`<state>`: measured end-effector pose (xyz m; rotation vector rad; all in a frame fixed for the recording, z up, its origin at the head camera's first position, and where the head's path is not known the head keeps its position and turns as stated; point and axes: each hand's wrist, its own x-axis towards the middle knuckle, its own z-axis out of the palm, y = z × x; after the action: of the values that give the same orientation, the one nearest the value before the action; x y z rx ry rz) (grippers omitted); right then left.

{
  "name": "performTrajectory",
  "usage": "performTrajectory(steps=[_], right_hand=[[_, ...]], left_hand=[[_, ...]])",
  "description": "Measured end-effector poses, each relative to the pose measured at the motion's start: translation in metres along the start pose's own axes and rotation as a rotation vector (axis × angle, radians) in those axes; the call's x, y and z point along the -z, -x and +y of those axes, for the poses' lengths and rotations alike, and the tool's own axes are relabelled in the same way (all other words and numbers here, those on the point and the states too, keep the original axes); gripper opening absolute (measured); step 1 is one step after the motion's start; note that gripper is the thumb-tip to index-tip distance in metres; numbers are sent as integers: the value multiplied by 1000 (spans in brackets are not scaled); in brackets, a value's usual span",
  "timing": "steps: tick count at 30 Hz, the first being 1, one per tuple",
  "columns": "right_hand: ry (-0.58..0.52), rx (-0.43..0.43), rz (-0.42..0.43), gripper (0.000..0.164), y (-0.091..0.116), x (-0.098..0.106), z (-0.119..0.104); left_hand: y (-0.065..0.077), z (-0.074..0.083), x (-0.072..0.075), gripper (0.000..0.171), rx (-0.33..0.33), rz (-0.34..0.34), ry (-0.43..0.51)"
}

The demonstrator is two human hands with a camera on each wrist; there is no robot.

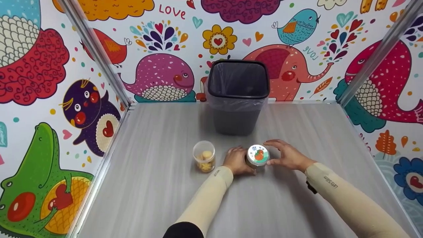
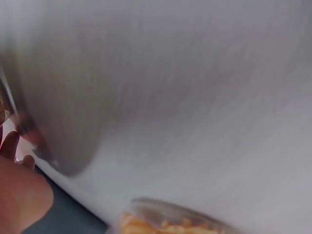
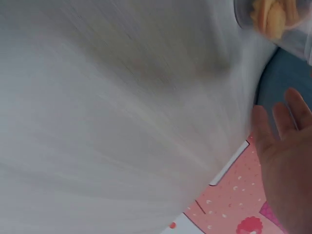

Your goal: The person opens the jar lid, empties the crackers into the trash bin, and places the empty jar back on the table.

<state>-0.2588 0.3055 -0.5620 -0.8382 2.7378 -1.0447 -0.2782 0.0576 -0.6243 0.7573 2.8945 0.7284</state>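
A clear jar (image 1: 258,155) with a printed lid showing an orange fruit is gripped by my left hand (image 1: 236,161), whose fingers and thumb curl round its left side. At its right stands my right hand (image 1: 287,155), fingers spread and fairly straight, its thumb and fingertips close to the lid. Whether they touch it I cannot tell. Cookies show through the jar's wall in the right wrist view (image 3: 273,19). Left of my left hand, a second clear jar (image 1: 204,156) is lidless and upright, with yellow cookies inside; the left wrist view catches its rim and cookies (image 2: 165,226).
A dark grey bin (image 1: 236,119) lined with a clear bag stands behind the jars against the back wall. The grey tabletop (image 1: 158,138) is bounded by cartoon-printed walls (image 1: 158,76) on the back and both sides, with metal posts (image 1: 96,53) at the corners.
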Motion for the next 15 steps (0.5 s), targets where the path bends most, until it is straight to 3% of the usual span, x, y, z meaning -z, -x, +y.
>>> performTrajectory(steps=[8,15], right_hand=[[-66,-45,93,73,4,-17,-5],[-33,0,-17,72,-4,-2,3]], left_hand=[[-1,-3,-2,89,6,6,-20],[-2,0,0,91,9,-5,-26]])
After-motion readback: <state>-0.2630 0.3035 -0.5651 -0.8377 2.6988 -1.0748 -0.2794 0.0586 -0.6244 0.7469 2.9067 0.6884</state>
